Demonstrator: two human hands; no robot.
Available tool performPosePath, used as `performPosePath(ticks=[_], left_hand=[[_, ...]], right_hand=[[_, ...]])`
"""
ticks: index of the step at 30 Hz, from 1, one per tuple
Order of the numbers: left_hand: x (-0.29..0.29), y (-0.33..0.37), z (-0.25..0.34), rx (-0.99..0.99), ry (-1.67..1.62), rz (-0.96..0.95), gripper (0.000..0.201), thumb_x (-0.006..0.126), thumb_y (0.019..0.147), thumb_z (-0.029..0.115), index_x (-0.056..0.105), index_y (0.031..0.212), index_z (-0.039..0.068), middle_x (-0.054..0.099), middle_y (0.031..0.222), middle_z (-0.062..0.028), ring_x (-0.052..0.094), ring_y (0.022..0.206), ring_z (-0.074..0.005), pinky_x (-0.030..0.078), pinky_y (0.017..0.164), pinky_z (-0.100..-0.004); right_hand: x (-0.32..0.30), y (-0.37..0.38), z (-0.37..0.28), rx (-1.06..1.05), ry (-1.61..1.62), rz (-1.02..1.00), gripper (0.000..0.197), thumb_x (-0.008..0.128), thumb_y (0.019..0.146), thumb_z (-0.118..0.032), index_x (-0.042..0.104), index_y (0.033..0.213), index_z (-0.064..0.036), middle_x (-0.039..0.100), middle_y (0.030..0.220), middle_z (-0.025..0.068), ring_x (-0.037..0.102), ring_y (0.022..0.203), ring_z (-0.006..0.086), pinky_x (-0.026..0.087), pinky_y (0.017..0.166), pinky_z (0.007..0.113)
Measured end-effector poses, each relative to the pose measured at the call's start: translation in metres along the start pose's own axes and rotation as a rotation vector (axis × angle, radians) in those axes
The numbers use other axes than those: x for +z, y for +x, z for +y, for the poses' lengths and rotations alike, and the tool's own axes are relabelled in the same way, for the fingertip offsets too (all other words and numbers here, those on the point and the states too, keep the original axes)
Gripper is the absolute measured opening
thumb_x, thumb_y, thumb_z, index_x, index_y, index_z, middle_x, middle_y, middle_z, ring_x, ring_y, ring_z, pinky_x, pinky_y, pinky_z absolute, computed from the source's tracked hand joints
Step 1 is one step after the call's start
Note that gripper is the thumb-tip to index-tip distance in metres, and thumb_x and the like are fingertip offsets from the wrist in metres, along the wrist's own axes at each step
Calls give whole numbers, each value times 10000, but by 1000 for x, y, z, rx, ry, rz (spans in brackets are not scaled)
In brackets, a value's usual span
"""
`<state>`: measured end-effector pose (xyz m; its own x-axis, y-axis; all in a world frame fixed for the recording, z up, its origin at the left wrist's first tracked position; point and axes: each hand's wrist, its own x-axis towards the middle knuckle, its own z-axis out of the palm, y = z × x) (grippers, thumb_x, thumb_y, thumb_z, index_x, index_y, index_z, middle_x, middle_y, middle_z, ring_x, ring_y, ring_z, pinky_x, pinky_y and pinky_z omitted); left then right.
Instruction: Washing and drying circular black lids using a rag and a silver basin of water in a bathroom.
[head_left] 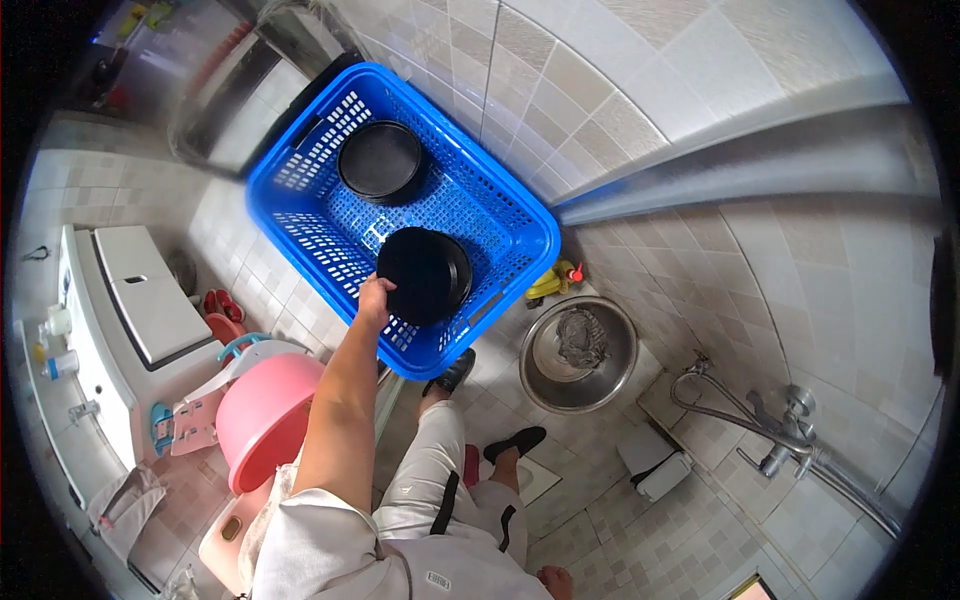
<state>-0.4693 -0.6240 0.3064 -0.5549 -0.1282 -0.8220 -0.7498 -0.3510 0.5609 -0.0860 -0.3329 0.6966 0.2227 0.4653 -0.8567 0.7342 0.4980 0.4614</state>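
My left hand [374,300] reaches into a blue plastic basket [500,200] and pinches the left rim of a round black pan [420,278]. Part of another round dark rim shows at the right edge of this pan, so it seems to be one of a stack. Farther back in the basket stands a second stack of round black pans [382,162]; no hand touches it. Only a small part of my right hand [555,582] shows at the lower edge, beside my trousers, and its fingers are too little seen to judge.
Right of the basket, a metal basin [578,355] holds a grey cloth, with a yellow bottle [545,285] behind it. A pink tub [270,415] and a white washing machine [140,295] stand at the left. A shower tap [790,435] juts from the right wall.
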Motion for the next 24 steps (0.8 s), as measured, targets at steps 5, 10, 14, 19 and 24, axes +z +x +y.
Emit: performPosePath(ticks=[5, 10, 14, 19, 24], left_hand=[[2, 6, 1, -19, -92, 20, 437, 478, 709, 17, 532, 1142, 44, 584, 1105, -146, 557, 999, -312, 465, 902, -444], [0, 16, -3, -65, -82, 83, 479, 492, 699, 25, 563, 1171, 70, 600, 1103, -143, 577, 1000, -302, 489, 868, -449], [-22, 25, -1, -62, -321, 124, 472, 496, 719, 17, 510, 1188, 64, 574, 1147, -145, 572, 1022, -323, 470, 924, -477], [-14, 45, 19, -14, -489, 123, 469, 504, 741, 22, 484, 1209, 43, 566, 1163, -155, 564, 1066, -344, 476, 932, -478], [-21, 45, 51, 79, -624, 211, 413, 494, 759, 33, 497, 1167, -32, 568, 1163, -190, 593, 1032, -356, 500, 918, -486]], right_hand=[[15, 33, 29, 97, 915, -187, 174, 468, 902, -238, 478, 899, -64, 464, 898, 68, 355, 804, 188, 351, 734, 312], [9, 27, 22, -118, 464, -108, 265, 415, 895, -289, 515, 1002, -68, 506, 976, 78, 419, 856, 207, 378, 788, 331], [-55, -50, -71, 383, 765, -159, 448, 414, 915, -336, 439, 1283, -80, 505, 1221, 105, 471, 1078, 247, 362, 947, 358], [0, 9, -4, 292, 853, -173, 473, 398, 921, -350, 432, 1300, -68, 509, 1238, 129, 473, 1110, 261, 362, 959, 378], [-2, 10, -11, 198, 814, -189, 337, 397, 913, -277, 489, 1139, -44, 494, 1053, 82, 431, 960, 221, 362, 834, 358]])
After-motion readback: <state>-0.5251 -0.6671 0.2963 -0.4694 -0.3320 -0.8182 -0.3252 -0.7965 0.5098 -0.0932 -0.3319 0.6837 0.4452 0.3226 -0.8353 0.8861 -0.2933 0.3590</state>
